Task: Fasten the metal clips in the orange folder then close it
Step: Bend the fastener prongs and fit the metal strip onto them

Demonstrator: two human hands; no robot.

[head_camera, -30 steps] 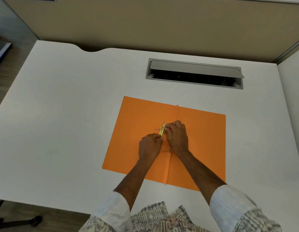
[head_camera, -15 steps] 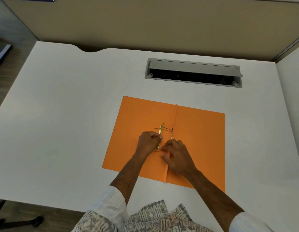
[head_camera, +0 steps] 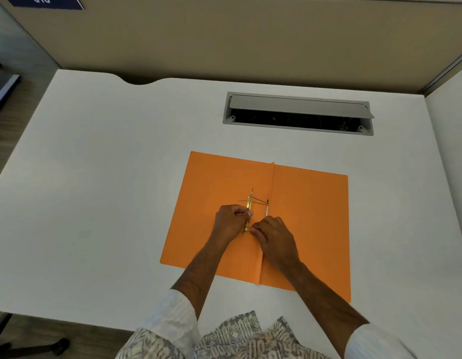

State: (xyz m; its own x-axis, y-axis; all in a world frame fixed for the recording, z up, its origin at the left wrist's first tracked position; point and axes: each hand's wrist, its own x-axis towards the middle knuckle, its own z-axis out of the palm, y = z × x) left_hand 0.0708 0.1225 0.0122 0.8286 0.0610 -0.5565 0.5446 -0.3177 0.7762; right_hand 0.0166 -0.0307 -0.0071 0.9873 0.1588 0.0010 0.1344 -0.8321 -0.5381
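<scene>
An orange folder (head_camera: 310, 218) lies open and flat on the white desk (head_camera: 108, 193), its fold running away from me. A gold metal clip bar (head_camera: 250, 201) stands on the left leaf just beside the fold, with a thin prong threaded through its far end. My left hand (head_camera: 231, 221) pinches the middle of the bar. My right hand (head_camera: 275, 235) rests on the fold and pinches the near prong at the bar's lower end. A second metal strip (head_camera: 267, 208) lies along the fold between my hands.
A grey cable hatch (head_camera: 298, 106) with its lid propped up is set in the desk beyond the folder. A beige partition (head_camera: 224, 37) closes off the desk's far side and right side. A chair base (head_camera: 51, 345) shows on the floor at lower left.
My right hand has come down from the bar's far end to its near end, where it now pinches the lower prong. My left hand keeps its hold on the bar.
</scene>
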